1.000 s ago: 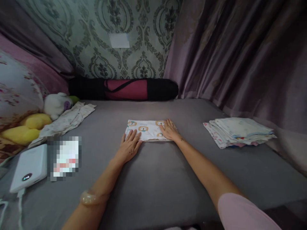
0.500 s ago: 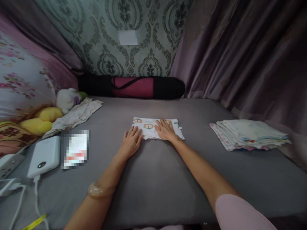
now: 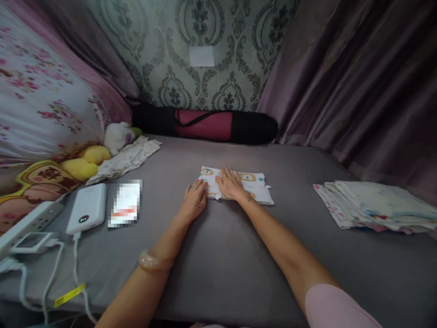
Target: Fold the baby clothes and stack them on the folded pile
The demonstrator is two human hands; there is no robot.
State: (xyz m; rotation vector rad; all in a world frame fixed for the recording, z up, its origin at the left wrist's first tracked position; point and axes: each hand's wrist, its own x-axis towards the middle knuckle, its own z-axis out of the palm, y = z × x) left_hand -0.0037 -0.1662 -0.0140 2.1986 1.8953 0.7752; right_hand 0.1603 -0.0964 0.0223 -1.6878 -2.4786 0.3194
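A folded white cloth point(image 3: 256, 193) with orange and teal animal prints lies flat on the grey sheet in front of me, a small tag sticking out at its right edge. My right hand point(image 3: 231, 185) rests palm down on the middle of it, fingers stretched out. At the cloth's left end is my left hand point(image 3: 195, 199), lying flat with its fingertips at the edge. Neither hand grips anything. Part of the print is hidden under my right hand.
Folded cloths point(image 3: 372, 205) are stacked on the right. On the left lie a power bank point(image 3: 88, 207) with a cable, a power strip point(image 3: 37, 218), a blurred-out item point(image 3: 125, 202), a crumpled cloth point(image 3: 131, 157) and plush toys point(image 3: 83, 164). A black-and-red long bag point(image 3: 205, 125) lies along the wall.
My right hand has slid left across the cloth, from its right half to its middle. My left hand stays at the left end. The view has turned slightly left.
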